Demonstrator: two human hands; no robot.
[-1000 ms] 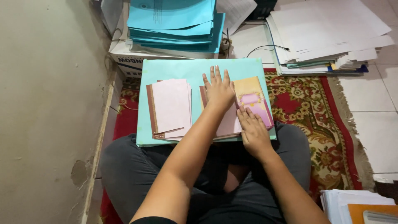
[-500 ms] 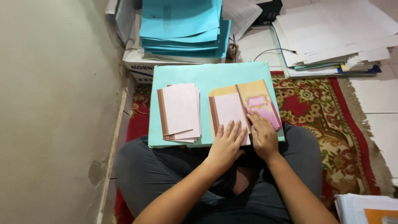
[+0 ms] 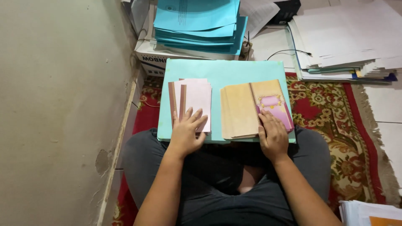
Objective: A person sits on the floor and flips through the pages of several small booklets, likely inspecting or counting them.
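a bare beige wall (image 3: 58, 104) fills the nine o'clock side. the left hand (image 3: 186, 132) lies flat, its grip open with fingers spread, on the near end of a stack of pale pink cards (image 3: 192, 100) with brown edge strips. that stack sits on a mint-green board (image 3: 222, 69) resting across the person's lap. just at three o'clock of it, apart from it, lies a stack of tan cards (image 3: 240, 109), opened like a booklet with a pink and gold panel. the right hand (image 3: 274, 136) presses flat on its near right corner, grip open, holding nothing. at twelve o'clock stands a pile of blue folders (image 3: 197, 21) on a box. a heap of white papers (image 3: 347, 37) lies at two o'clock, a patterned red rug (image 3: 335, 109) at three.
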